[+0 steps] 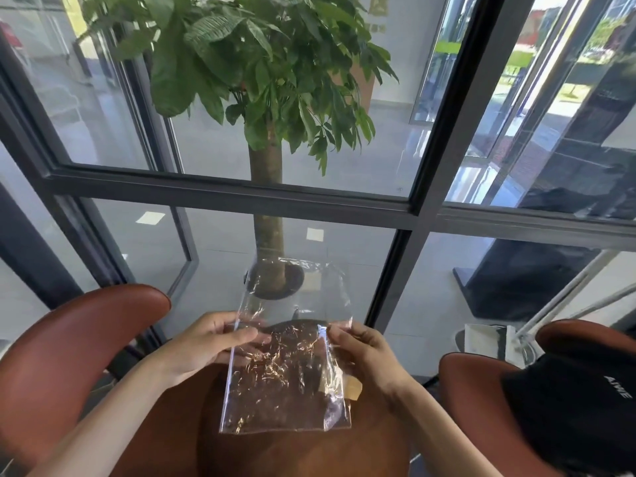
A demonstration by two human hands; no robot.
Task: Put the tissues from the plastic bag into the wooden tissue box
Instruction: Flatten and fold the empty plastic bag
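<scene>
A clear, crinkled plastic bag (289,366) hangs upright above a round brown table (303,456). My left hand (210,342) pinches its left edge and my right hand (361,349) pinches its right edge, both near the upper half. The bag looks see-through with no tissues showing inside. A small tan piece (354,389) shows behind the bag's right edge; I cannot tell what it is. No wooden tissue box can be made out.
Brown leather chairs stand at the left (69,346) and right (481,390); a black cap (578,411) lies on the right one. Beyond the table is a glass wall with dark frames (241,194) and a potted tree (268,208) behind it.
</scene>
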